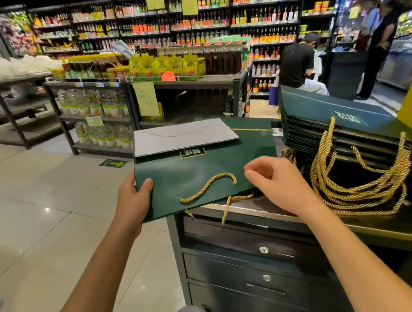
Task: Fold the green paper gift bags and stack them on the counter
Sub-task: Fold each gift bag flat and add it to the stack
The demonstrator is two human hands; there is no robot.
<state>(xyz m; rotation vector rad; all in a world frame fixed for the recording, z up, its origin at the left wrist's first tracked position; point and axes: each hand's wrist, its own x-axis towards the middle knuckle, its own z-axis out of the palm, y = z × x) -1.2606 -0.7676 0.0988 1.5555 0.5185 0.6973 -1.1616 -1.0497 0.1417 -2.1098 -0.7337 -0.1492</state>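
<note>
On counter: left grip pinches left edge of green bag; right grip loosely curled, empty, over right edge.

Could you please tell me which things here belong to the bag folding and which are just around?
Job: green bag, held by left hand; right hand; stack of folded bags; counter.
Just around: drawers; bottle shelves; yellow packets.

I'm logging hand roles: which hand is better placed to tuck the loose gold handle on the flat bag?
Probably the right hand: it hovers free beside the gold handle, while the left hand holds the green bag by its left edge.
</note>
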